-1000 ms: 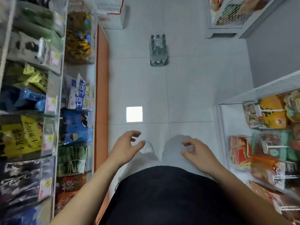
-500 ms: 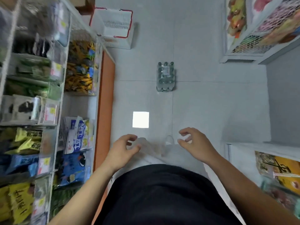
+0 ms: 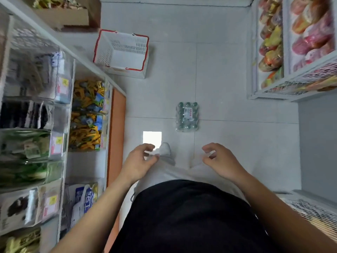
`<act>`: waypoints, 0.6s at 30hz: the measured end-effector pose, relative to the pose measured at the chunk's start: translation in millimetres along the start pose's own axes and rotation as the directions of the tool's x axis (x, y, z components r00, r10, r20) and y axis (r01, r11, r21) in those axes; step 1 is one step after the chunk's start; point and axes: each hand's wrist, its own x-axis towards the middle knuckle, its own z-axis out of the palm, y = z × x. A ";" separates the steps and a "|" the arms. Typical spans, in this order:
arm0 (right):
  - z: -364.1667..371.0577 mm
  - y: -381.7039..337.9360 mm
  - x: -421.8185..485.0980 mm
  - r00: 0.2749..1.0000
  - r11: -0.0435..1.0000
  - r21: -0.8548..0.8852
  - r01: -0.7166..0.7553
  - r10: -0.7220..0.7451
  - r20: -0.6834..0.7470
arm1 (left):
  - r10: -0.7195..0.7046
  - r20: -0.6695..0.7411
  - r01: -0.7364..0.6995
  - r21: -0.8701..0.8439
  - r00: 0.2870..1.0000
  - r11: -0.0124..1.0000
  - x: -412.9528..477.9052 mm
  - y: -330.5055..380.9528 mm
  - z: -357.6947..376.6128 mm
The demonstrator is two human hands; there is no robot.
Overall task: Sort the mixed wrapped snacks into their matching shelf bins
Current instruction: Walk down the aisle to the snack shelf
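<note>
– Walking on: the white basket (image 3: pixel 125 45) is getting closer.
– Are the hands holding snacks?
– No. The left hand (image 3: pixel 138 161) and right hand (image 3: pixel 222 163) are hanging loose, empty. Snacks (image 3: pixel 85 114) are sitting in the shelf bins (image 3: pixel 62 84).

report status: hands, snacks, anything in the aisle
Both empty and loosely curled: left hand, right hand. No snack picked yet; yellow-and-blue snacks binned at left. Ahead in the path: bottle pack, white basket beyond it.

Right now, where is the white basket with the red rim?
Head view: the basket sits on the floor, upper left, beside the left shelf, beyond the bottle pack.
</note>
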 end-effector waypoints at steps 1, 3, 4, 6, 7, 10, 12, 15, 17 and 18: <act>-15.6 -4.6 10.5 1.000 1.000 -0.005 -0.023 0.023 -0.017 | 0.016 0.010 -0.016 0.005 1.000 1.000 25.9 22.0 -10.5; -33.9 -8.1 20.2 0.998 0.999 -0.010 -0.048 0.047 -0.041 | 0.047 0.012 -0.047 -0.003 0.999 0.999 59.7 56.5 -22.8; -45.3 -9.3 28.4 0.998 0.999 0.005 -0.051 0.051 -0.046 | 0.066 0.012 -0.066 -0.008 0.998 0.998 78.1 75.1 -26.9; -69.8 -9.7 53.2 0.998 0.998 0.030 -0.049 0.051 -0.044 | 0.086 0.019 -0.086 -0.011 0.996 0.996 116.3 109.0 -28.7; -81.4 -10.0 67.2 0.998 0.999 0.025 -0.047 0.048 -0.035 | 0.087 0.017 -0.087 -0.017 0.996 0.996 132.8 124.1 -28.1; -121.9 -12.2 120.1 1.000 1.000 -0.012 -0.023 0.023 0.008 | 0.060 -0.018 -0.061 -0.039 0.998 0.997 177.0 158.1 -23.6; -152.1 -20.2 156.4 0.998 0.997 -0.071 0.004 0.000 0.062 | 0.000 -0.060 -0.005 -0.078 0.998 0.997 192.2 172.4 -20.8; -193.7 -52.0 205.1 0.983 0.982 -0.162 0.099 -0.071 0.170 | -0.128 -0.136 0.103 -0.180 0.982 0.978 194.0 185.3 -19.7; -210.1 -86.0 235.2 0.959 0.955 -0.215 0.202 -0.148 0.242 | -0.199 -0.213 0.148 -0.234 0.957 0.961 186.3 187.3 -22.1; -214.0 -105.5 249.1 0.942 0.936 -0.242 0.255 -0.185 0.278 | -0.231 -0.257 0.164 -0.258 0.938 0.952 181.3 186.6 -23.4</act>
